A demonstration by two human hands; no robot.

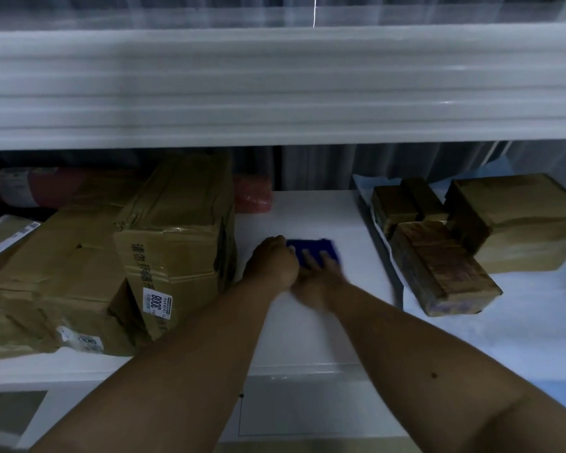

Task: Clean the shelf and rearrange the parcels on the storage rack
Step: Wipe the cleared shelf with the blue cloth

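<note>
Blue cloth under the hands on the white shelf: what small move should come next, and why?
Probably sweep the blue cloth toward the right across the bare shelf. The right hand lies flat on it, the left hand rests beside it, and clear white surface remains between the big cardboard box and the small parcels.

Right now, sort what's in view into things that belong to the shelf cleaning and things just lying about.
In the job:
- dark blue wiping cloth
- right hand pressing flat on the cloth
- left hand, curled at the cloth's edge
- white shelf board
- brown cardboard parcels, left and right

Lying about:
- red roll at the back
- grey curtain behind
</note>
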